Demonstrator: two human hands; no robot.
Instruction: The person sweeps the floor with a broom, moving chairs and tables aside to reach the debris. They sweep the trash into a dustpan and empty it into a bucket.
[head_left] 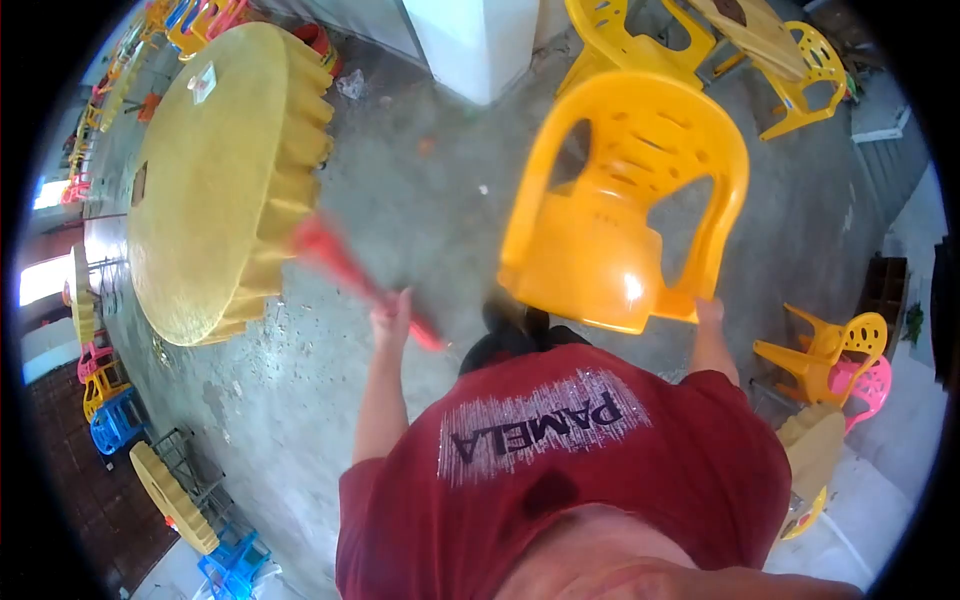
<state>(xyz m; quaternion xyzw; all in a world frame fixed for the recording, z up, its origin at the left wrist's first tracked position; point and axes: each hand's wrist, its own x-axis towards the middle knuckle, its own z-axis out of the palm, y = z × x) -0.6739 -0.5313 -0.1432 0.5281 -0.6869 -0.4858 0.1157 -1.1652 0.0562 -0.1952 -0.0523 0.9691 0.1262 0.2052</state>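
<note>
In my left hand (pixel 391 316) is a long red object (pixel 335 260), smeared by motion. It widens toward its far end, which overlaps the edge of a round table with a yellow cloth (pixel 215 190). Its short end pokes out below my closed fingers; I cannot tell its kind. My right hand (pixel 709 312) is closed on the near right corner of a yellow plastic armchair (pixel 600 245). The chair is tilted in front of my legs, its slotted back pointing away from me.
Another yellow chair (pixel 640 40) stands beyond, near a wooden table (pixel 755 35). A white pillar (pixel 470 45) rises ahead. More yellow chairs (pixel 825 350) are at right, blue stools (pixel 118 420) at far left. Bits of litter lie on the grey floor (pixel 430 210).
</note>
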